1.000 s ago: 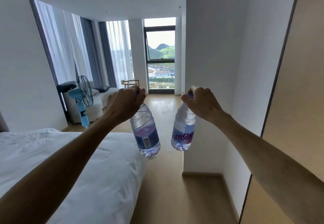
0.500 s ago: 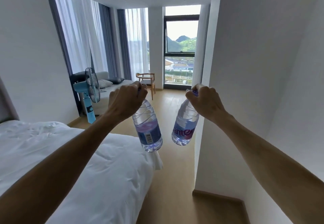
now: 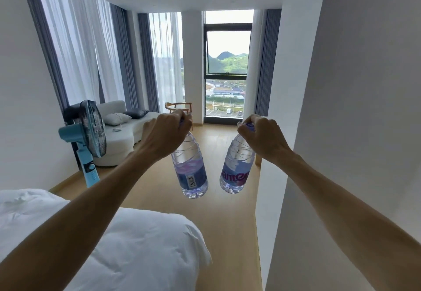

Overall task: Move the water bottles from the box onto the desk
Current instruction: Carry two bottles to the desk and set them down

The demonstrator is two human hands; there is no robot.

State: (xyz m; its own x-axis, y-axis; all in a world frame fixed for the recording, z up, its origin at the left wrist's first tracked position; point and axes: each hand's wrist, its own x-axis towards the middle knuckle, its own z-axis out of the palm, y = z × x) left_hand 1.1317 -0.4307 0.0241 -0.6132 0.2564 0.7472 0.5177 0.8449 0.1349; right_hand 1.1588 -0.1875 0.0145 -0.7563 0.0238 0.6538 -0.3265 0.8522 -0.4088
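Two bottles hang, fingers curled round caps | bed left | wall right

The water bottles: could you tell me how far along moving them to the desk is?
Done: two bottles are out of the box. In hand: the left hand grips the left bottle by its top, the right hand the right bottle, both hanging over the floor. Left: setting them down; no desk or box is in view.
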